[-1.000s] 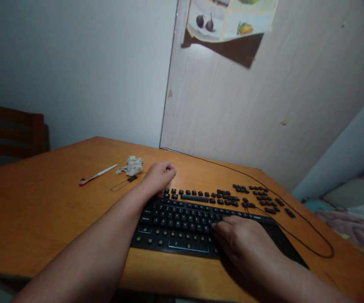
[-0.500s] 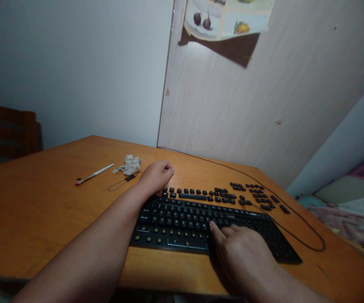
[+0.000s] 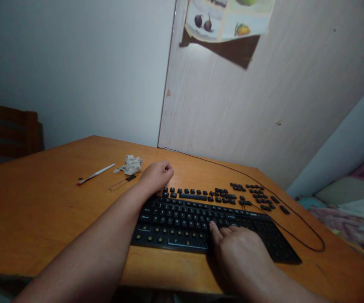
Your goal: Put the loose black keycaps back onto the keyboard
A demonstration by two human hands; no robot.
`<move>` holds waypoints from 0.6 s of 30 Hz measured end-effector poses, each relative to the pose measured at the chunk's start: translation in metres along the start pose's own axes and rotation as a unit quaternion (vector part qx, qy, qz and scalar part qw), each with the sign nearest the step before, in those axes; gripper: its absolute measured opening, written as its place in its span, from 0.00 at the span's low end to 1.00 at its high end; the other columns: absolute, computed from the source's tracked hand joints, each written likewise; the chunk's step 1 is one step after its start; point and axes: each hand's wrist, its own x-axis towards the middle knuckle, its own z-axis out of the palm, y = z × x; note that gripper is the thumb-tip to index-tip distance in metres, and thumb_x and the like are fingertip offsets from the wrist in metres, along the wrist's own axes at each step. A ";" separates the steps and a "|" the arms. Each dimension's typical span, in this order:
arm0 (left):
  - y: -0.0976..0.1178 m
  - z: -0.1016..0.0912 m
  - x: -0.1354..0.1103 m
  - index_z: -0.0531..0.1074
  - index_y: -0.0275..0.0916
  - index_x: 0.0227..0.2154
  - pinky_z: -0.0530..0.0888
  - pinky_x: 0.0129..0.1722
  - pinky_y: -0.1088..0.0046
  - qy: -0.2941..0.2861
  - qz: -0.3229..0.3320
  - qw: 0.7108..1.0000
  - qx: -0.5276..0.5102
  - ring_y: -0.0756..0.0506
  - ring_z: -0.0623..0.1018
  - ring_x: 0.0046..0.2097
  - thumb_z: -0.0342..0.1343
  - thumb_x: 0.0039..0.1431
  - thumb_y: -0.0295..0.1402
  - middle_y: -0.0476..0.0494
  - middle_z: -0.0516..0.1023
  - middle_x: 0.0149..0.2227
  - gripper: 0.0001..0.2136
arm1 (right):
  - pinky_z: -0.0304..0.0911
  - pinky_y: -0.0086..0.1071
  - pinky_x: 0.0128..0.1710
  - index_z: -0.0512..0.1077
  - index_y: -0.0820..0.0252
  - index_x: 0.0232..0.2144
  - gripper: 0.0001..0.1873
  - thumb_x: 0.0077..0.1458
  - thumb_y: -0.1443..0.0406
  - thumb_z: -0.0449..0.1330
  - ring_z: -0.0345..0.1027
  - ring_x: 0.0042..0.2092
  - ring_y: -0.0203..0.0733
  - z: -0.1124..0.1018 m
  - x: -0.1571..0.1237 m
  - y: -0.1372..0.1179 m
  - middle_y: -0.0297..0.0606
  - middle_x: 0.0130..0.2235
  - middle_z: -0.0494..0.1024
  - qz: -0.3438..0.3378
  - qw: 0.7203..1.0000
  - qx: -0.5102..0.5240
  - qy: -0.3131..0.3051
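A black keyboard [image 3: 185, 221] lies on the wooden table, its lower rows and right-hand block bare of keycaps. My right hand [image 3: 240, 250] rests over its right half, one finger stretched out with the tip touching a key; the other fingers are bent and partly hidden. Past the keyboard's upper left corner, my left hand [image 3: 157, 176] is closed with curled fingers; whether anything is inside cannot be seen. Loose black keycaps [image 3: 259, 195] and a long space bar [image 3: 193, 196] lie behind the keyboard.
Left of my left hand are a crumpled grey cloth [image 3: 132, 164], a wire tool with a black handle [image 3: 130, 177] and a white toothbrush [image 3: 98, 172]. The keyboard's cable [image 3: 319, 246] loops along the right of the table [image 3: 43, 202]. A wooden chair [image 3: 8, 130] stands far left.
The view has shifted very slightly. Both hands, the keyboard and the keycaps look the same as before.
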 end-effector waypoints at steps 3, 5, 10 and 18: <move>0.000 0.000 0.000 0.75 0.40 0.32 0.63 0.30 0.73 -0.003 -0.003 1.000 0.006 0.45 0.75 0.34 0.50 0.58 0.38 0.43 0.79 0.32 0.11 | 0.64 0.32 0.30 0.74 0.65 0.51 0.22 0.53 0.72 0.57 0.74 0.30 0.43 0.002 -0.001 -0.002 0.46 0.31 0.81 -0.001 1.000 0.009 0.002; -0.001 0.000 0.000 0.75 0.40 0.32 0.63 0.30 0.72 -0.005 -0.004 1.000 0.009 0.45 0.75 0.34 0.50 0.58 0.38 0.43 0.79 0.32 0.11 | 0.64 0.32 0.29 0.73 0.65 0.51 0.21 0.54 0.70 0.57 0.74 0.30 0.43 0.003 -0.001 -0.002 0.46 0.30 0.81 -0.003 1.000 0.019 0.007; -0.001 -0.002 -0.001 0.75 0.41 0.32 0.64 0.31 0.72 -0.003 0.000 1.000 0.011 0.44 0.75 0.34 0.50 0.57 0.39 0.44 0.79 0.31 0.11 | 0.65 0.30 0.30 0.75 0.64 0.50 0.23 0.51 0.73 0.56 0.74 0.30 0.42 -0.002 -0.002 0.001 0.44 0.30 0.81 0.003 1.000 0.024 0.006; -0.003 -0.003 0.001 0.75 0.40 0.31 0.65 0.32 0.72 0.009 -0.010 1.000 0.005 0.44 0.75 0.35 0.51 0.57 0.38 0.43 0.79 0.32 0.10 | 0.66 0.33 0.31 0.77 0.58 0.47 0.20 0.55 0.69 0.52 0.75 0.31 0.44 -0.006 -0.017 0.019 0.40 0.32 0.81 0.030 0.997 0.062 0.047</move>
